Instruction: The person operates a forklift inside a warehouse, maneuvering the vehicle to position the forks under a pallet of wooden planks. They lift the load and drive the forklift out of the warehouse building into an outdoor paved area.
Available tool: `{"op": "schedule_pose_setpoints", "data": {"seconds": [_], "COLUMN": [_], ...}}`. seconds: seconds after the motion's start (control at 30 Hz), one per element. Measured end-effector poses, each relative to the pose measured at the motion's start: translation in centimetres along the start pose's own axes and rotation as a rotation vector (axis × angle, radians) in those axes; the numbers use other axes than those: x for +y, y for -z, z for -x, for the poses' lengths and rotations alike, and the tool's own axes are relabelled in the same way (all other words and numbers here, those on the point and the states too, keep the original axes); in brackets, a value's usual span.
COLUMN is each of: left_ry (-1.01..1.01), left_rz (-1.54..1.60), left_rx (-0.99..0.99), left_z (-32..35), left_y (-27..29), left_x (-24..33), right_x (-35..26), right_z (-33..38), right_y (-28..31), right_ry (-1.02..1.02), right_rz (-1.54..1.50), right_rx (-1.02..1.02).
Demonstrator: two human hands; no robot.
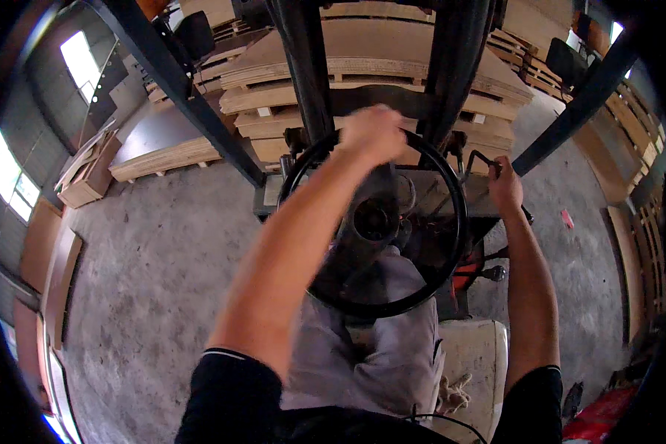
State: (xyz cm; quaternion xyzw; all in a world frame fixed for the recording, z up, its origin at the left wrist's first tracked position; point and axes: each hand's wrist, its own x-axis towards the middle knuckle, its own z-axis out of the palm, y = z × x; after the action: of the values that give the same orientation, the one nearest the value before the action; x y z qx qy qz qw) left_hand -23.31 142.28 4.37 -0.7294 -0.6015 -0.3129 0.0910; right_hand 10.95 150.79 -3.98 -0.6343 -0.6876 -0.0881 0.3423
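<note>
My left hand (374,135), a little smeared by motion, is closed at the far rim of a black steering wheel (460,214). That forearm crosses over the wheel from the lower left. Out to the right, my right hand (505,189) is wrapped round the end of a bent dark control lever (469,164). Inside the wheel sits the steering column with its round hub (375,220). Beneath the wheel are my legs in grey trousers (362,370). Beside the column, more levers with dark knobs (494,274) stand below my right forearm.
Dark mast uprights (303,66) rise ahead, with stacked wooden boards (377,52) on pallets behind them. Slanted posts (185,96) frame both sides. More boards (159,144) lie at the left; pallets (633,133) stand at the right. A pale seat or cover (477,370) is beside me.
</note>
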Motion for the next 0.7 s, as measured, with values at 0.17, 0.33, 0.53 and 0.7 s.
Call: {"op": "schedule_pose_setpoints", "data": {"seconds": [0.17, 0.33, 0.53, 0.7], "left_ry": [0.149, 0.035, -0.492, -0.623], "left_rz": [0.176, 0.217, 0.493, 0.294], "left_rx": [0.303, 0.409, 0.114, 0.114], "left_z": [10.7, 24.7, 28.1, 17.6], "left_y": [2.1, 0.5, -5.0, -9.1], "left_x": [-9.6, -9.8, -0.2, 8.4], "right_x": [-4.2, -4.4, -3.8, -3.5], "right_z": [1.2, 1.3, 1.2, 2.1], "right_y": [0.6, -0.3, -1.5, -1.4], "right_ry": [-0.115, -0.121, -0.137, -0.107], "right_rz": [0.056, 0.032, 0.095, 0.088], "right_rx": [-0.052, -0.055, -0.045, -0.005]}}
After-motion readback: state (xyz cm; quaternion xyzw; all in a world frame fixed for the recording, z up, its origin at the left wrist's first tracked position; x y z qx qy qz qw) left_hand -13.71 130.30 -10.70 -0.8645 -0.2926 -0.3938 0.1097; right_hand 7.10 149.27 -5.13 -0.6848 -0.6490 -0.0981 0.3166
